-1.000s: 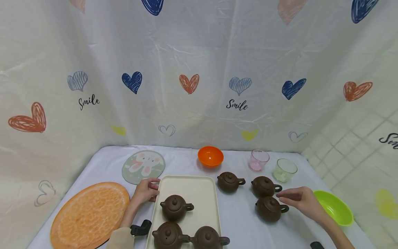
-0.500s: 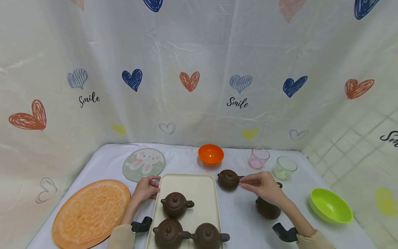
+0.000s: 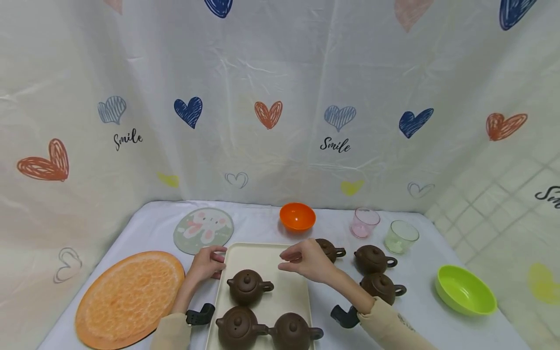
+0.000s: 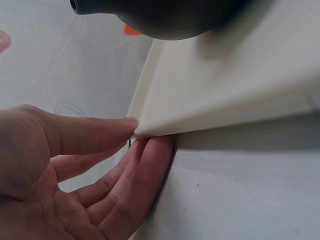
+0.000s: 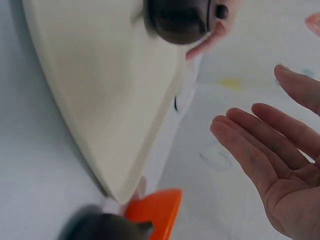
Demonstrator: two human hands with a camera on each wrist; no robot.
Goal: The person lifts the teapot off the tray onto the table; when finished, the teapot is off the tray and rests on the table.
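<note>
A cream tray (image 3: pixel 271 257) lies on the white cloth with three brown teapots on it, one (image 3: pixel 247 287) behind and two (image 3: pixel 237 330) (image 3: pixel 292 333) at the front. My left hand (image 3: pixel 210 265) holds the tray's back left corner; in the left wrist view that corner of the tray (image 4: pixel 240 90) sits between the thumb and fingers of the left hand (image 4: pixel 100 165). My right hand (image 3: pixel 290 260) hovers over the tray's back right edge and holds nothing; its palm (image 5: pixel 270 150) is open with straight fingers. It partly hides a teapot (image 3: pixel 330 249) right of the tray. Two more teapots (image 3: pixel 372 258) (image 3: pixel 382 288) stand further right.
An orange bowl (image 3: pixel 297 217), a pink cup (image 3: pixel 364 223) and a clear green cup (image 3: pixel 401 237) line the back. A lime bowl (image 3: pixel 465 290) sits at the right. A rabbit mat (image 3: pixel 203 231) and an orange-slice mat (image 3: pixel 129 296) lie on the left. A heart-print curtain closes the back and sides.
My right hand has swept left from the teapots on the right, past the back teapot, to above the tray. My left hand has stayed on the tray's corner.
</note>
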